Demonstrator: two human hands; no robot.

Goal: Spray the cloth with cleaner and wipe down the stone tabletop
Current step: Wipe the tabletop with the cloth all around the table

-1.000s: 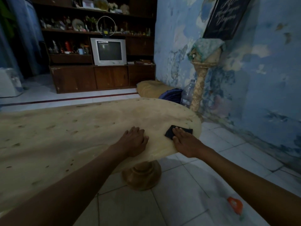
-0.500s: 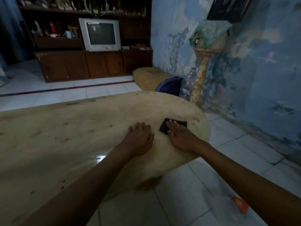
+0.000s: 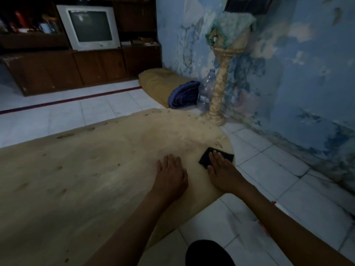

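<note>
A small dark cloth [image 3: 205, 157] lies flat on the beige stone tabletop [image 3: 80, 181] close to its rounded right end. My right hand [image 3: 222, 170] presses on the cloth with straight fingers and covers its near half. My left hand [image 3: 171, 176] rests flat on the bare stone just left of the cloth, not touching it. No spray bottle can be identified; only a small orange object [image 3: 273, 202] peeks out past my right forearm on the floor.
White floor tiles [image 3: 269, 169] surround the table's right end. A stone pedestal [image 3: 219, 89] stands by the blue wall, with a clear plastic bottle [image 3: 206, 87], a blue folded fabric [image 3: 184, 94] and a tan cushion [image 3: 159, 83] beside it. A TV [image 3: 88, 27] sits on a wooden cabinet behind.
The camera has moved forward and tilted down over the table. My right hand has slid the cloth towards the table's right edge. My left hand stays flat on the stone.
</note>
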